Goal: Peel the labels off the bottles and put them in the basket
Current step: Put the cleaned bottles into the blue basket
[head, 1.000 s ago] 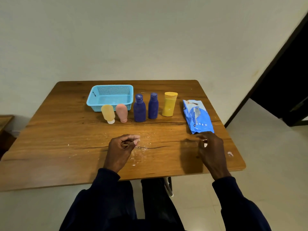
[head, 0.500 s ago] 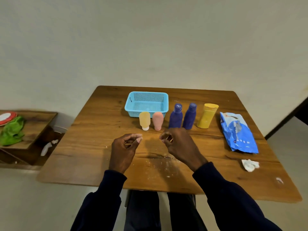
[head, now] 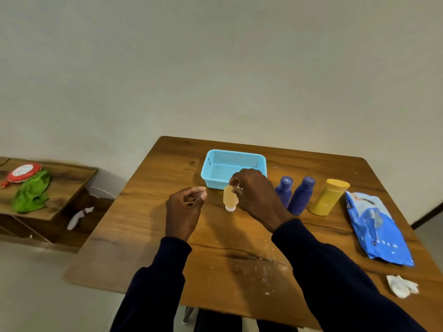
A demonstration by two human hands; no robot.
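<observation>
A light-blue mesh basket [head: 233, 159] stands at the back of the wooden table [head: 148, 226]. In front of it a small orange bottle [head: 229, 198] stands on its white cap. My right hand [head: 256, 195] reaches over it, and its fingertips pinch the bottle's upper end. This hand hides the pink bottle behind it. To the right stand two purple bottles [head: 284, 191] [head: 301, 197] and a yellow bottle [head: 329, 197]. My left hand [head: 185, 208] hovers left of the orange bottle with fingers curled to the thumb; nothing shows in it.
A blue plastic packet [head: 377, 227] lies at the table's right side, with a crumpled white wipe [head: 402, 286] nearer me. White scraps [head: 260, 267] litter the table's near middle. A low side table at left holds a green cloth [head: 32, 194] and a red round object [head: 24, 170].
My right hand moved forward from the table's middle to the orange bottle and took hold of its top. The view swung left. My left hand kept its curled pose.
</observation>
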